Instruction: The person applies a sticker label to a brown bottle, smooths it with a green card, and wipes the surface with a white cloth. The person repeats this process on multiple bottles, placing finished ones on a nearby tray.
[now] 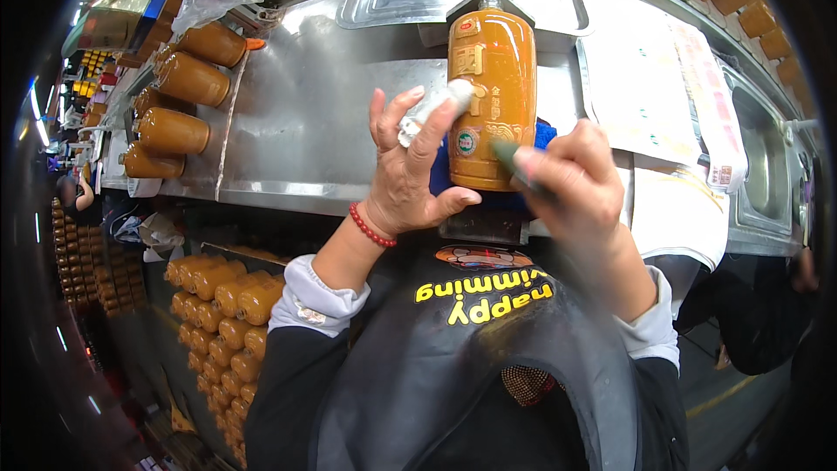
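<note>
A glossy amber-brown bottle [494, 72] with raised gold characters and a round green-and-white label lies before me, its neck away from me. Blue cloth [439, 167] shows under its near end. My left hand [409, 163] is beside the bottle, fingers spread; a white wrapping [435, 111], seemingly around one finger, reaches the bottle's left edge. Whether it presses on the glass I cannot tell. My right hand [579, 176] grips a small dark green tool [507, 154], blurred, its tip at the bottle's lower front. The exact kind of tool is unclear.
Several similar bottles [193, 78] lie at the left of the steel bench [314, 111]. A metal tray [405, 3] is behind. Printed sheets [634, 78] lie on the right, before a steel sink [762, 163]. Stacked bottles [225, 320] stand lower left. Another person [752, 320] is at right.
</note>
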The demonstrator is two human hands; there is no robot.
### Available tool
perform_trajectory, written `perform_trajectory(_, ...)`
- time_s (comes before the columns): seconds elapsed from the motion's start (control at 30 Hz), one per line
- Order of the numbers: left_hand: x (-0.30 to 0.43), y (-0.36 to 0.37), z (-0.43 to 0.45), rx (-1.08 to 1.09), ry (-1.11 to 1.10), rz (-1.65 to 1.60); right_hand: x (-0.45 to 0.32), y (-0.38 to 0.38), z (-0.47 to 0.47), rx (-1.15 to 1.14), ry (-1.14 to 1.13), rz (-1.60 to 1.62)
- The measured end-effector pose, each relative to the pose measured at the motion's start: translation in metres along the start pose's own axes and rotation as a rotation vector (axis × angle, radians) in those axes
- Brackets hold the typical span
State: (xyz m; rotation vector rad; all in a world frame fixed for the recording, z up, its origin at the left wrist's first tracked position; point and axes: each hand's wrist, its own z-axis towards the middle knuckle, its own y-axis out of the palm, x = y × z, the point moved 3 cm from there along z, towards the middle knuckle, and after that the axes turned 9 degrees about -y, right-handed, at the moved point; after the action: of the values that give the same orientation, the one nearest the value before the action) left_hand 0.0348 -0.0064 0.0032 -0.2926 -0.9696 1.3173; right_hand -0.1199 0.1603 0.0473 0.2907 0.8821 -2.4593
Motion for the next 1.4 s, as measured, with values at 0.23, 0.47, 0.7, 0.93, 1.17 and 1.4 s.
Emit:
perform_trajectory(0.23,0.008,0.002,-0.010,-0.025,-0.115,0.111,-0.007,0.000,0.010,-0.087,-0.064,-0.075)
perform_trajectory(0.47,0.017,-0.001,-0.002,0.072,-0.083,0.072,-0.012,-0.002,0.018,-0.124,-0.113,-0.044)
perform_trajectory(0.7,0.008,0.015,-0.003,-0.007,-0.145,-0.048,-0.007,0.000,0.018,-0.015,-0.034,-0.150)
perform_trajectory(0.93,0.016,0.003,0.007,-0.077,-0.175,0.145,-0.005,0.003,0.011,-0.051,-0.114,-0.150)
perform_trajectory(1.17,0.000,0.021,-0.002,-0.132,-0.262,0.020,-0.006,0.004,0.007,-0.067,-0.089,-0.185)
perform_trajectory(1.4,0.006,0.016,0.000,-0.101,-0.264,0.006,0.014,0.004,-0.020,0.217,0.754,0.354)
